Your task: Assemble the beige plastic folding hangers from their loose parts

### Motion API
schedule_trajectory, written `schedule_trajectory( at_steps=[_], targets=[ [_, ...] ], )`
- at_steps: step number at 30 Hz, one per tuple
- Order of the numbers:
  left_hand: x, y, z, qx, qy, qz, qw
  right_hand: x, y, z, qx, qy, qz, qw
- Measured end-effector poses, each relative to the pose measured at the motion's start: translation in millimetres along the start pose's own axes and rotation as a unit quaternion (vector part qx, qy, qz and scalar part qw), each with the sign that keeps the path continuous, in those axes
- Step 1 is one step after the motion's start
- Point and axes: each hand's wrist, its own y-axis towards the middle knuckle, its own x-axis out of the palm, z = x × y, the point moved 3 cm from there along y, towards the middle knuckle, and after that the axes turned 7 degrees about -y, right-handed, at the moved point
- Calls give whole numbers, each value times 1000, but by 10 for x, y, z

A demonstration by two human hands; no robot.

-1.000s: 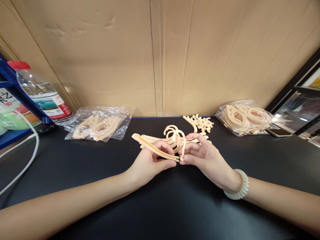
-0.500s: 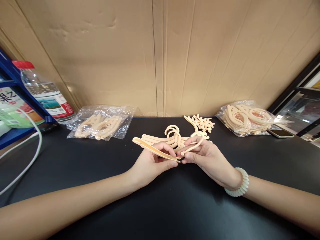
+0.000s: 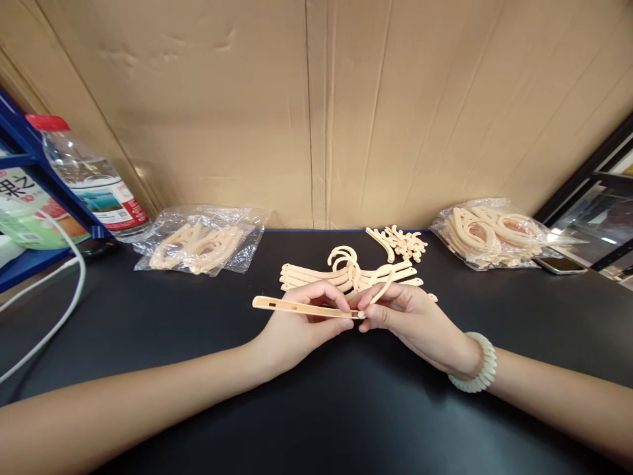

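Observation:
My left hand [image 3: 306, 323] pinches a beige hanger arm [image 3: 284, 305], a long slim piece with small slots, pointing left and lying nearly level. Between the fingers of my right hand [image 3: 403, 313] is a curved beige hanger hook [image 3: 383, 290], its lower end against the inner end of the arm. Whether the two are joined I cannot tell. Just behind both hands lie several assembled hangers [image 3: 316, 276] with their hooks overlapping. Farther back is a pile of small loose beige parts [image 3: 405, 244].
Clear plastic bags of beige hanger parts lie at the back left [image 3: 198, 244] and back right [image 3: 487, 231]. A phone [image 3: 561, 264] is beside the right bag. At left are a red-capped water bottle [image 3: 99, 185], a white cable [image 3: 76, 297] and a blue shelf [image 3: 30, 264]. Cardboard [image 3: 237, 119] stands behind.
The hanger arm has turned so its slots show and it lies more level. The hook in my right hand has turned, and its end has come against the arm's inner end.

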Motion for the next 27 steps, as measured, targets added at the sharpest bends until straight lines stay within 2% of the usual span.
schedule_trajectory(
  at_steps=[10,17,27],
  targets=[
    [15,-19,-23,-5,-12,-7,1000,1,4,17,25,14,-2,1000],
    [20,-42,75,59,38,-1,998,-11,25,34,33,18,-1,999],
    [42,-81,89,103,57,1,993,6,23,11,43,-23,0,999]
  ],
)
